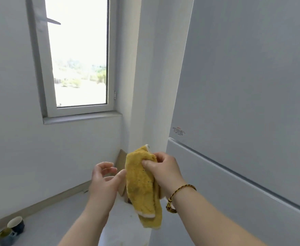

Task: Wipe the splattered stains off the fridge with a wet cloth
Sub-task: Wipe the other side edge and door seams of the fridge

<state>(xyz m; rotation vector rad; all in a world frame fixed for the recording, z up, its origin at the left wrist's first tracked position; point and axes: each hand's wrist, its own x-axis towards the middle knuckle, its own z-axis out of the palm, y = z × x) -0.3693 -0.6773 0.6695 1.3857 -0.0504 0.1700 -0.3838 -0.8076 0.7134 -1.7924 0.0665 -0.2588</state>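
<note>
Yellow terry cloth: hangs folded in the air just left of the white fridge, apart from its door, pinched at its upper end by the right hand. Left hand: fingers loosely spread, holding nothing, just left of the cloth. Braided bracelet: on the right wrist. Window: well left of the fridge. Two bowls: on the floor, far left of the fridge.

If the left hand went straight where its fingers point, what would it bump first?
Probably the cloth, hanging from the right hand. The open left hand points at its near edge, though depth is unclear from one view.
</note>
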